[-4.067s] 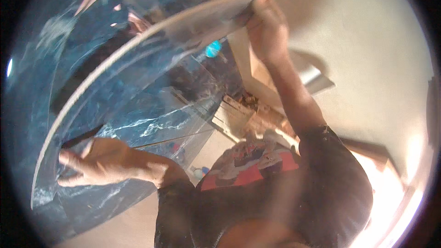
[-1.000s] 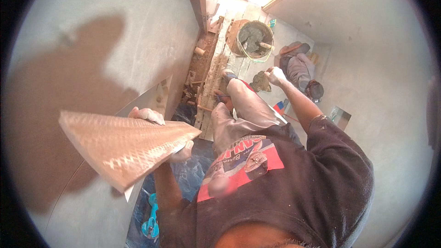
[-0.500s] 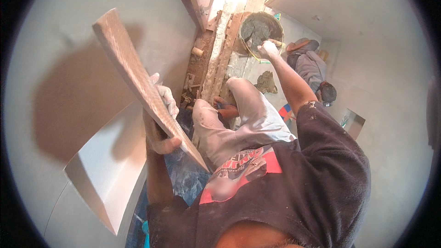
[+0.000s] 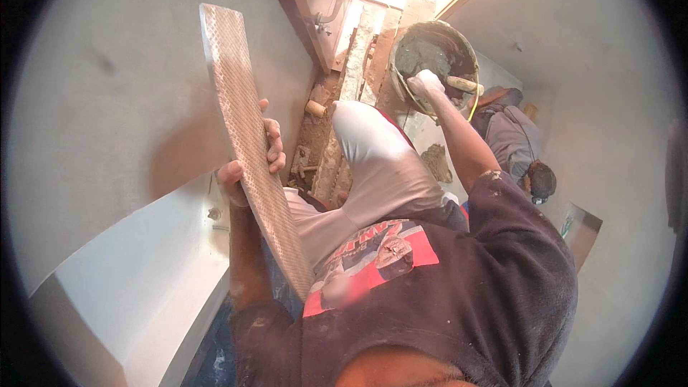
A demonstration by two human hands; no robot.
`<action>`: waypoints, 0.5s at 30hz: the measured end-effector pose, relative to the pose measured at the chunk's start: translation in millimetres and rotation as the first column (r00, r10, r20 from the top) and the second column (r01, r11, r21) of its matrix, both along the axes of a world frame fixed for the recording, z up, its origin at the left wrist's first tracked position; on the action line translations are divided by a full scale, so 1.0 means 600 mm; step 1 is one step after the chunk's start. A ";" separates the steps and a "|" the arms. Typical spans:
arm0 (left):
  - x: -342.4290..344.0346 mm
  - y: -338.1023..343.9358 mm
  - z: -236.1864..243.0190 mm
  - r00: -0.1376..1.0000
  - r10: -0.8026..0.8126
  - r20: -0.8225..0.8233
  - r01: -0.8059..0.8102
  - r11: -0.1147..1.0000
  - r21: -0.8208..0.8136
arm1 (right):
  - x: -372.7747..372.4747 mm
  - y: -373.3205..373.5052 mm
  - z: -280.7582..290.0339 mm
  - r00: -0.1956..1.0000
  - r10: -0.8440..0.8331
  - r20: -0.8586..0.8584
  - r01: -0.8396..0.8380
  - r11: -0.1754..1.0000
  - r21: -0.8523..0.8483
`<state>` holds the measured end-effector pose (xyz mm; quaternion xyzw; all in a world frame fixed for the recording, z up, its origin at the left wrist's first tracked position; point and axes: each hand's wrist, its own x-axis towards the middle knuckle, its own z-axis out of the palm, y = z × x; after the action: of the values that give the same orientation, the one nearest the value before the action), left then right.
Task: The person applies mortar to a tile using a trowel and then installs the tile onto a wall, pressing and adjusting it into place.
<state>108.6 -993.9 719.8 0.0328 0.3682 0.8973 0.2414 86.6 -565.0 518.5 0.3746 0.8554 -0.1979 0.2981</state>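
My left hand [image 4: 251, 150] is wrapped around the middle of a long, narrow tile strip [image 4: 247, 107], fingers on one edge and thumb on the other. The strip stands tilted, its brownish crosshatched face toward me and its lower end close to my shirt. At the mouth of a dark bucket [image 4: 471, 46], my right hand [image 4: 426, 84] is closed in a fist. Whatever it grips is hidden. Grey wet mortar [image 4: 423, 54] lies inside the bucket. A pale rounded handle [image 4: 464, 85] sticks out beside my right wrist.
A wall with a pale boxed ledge [image 4: 143, 272] rises at left. Rough wooden planks [image 4: 344, 122] run ahead, beside a door [image 4: 315, 7]. A lump of mortar [image 4: 436, 163] lies below the bucket. Grey cloth [image 4: 512, 136] with a dark rounded thing [image 4: 541, 179] is at right.
The tile strip has turned more upright, bringing its crosshatched face into fuller view. My right hand stays at the bucket, and my knees have shifted.
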 end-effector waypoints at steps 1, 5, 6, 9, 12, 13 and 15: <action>0.006 -0.004 -0.030 1.000 0.011 0.003 -0.011 0.999 0.049 | -0.002 0.001 -0.011 1.000 0.010 0.004 -0.010 1.000 0.007; 0.001 -0.002 -0.085 0.998 -0.068 0.006 0.068 0.998 -0.005 | 0.012 0.084 -0.090 0.974 0.187 -0.127 -0.188 0.982 -0.002; 0.009 -0.001 -0.098 0.998 -0.063 0.013 0.063 0.998 0.022 | 0.011 0.084 -0.069 0.972 0.116 -0.203 -0.129 0.990 -0.055; 0.024 -0.012 -0.128 0.993 -0.085 0.077 0.071 0.984 0.162 | 0.045 0.093 0.024 0.878 0.056 -0.476 -0.168 0.966 -0.197; 0.000 -0.028 -0.148 0.967 -0.224 0.126 0.156 0.902 0.402 | 0.094 0.052 0.138 0.804 -0.345 -0.484 0.076 0.868 -0.491; 0.002 -0.031 -0.153 0.953 -0.270 0.137 0.174 0.858 0.484 | 0.107 0.024 0.173 0.810 -0.419 -0.411 0.140 0.818 -0.557; 0.001 -0.025 -0.152 0.936 -0.334 0.111 0.224 0.808 0.545 | 0.147 -0.024 0.184 0.755 -0.369 -0.542 -0.014 0.818 -0.576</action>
<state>109.3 -1009.1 628.7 0.0603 0.0743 0.9162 0.3890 175.0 -579.7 628.7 0.2680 0.7696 -0.5758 0.0661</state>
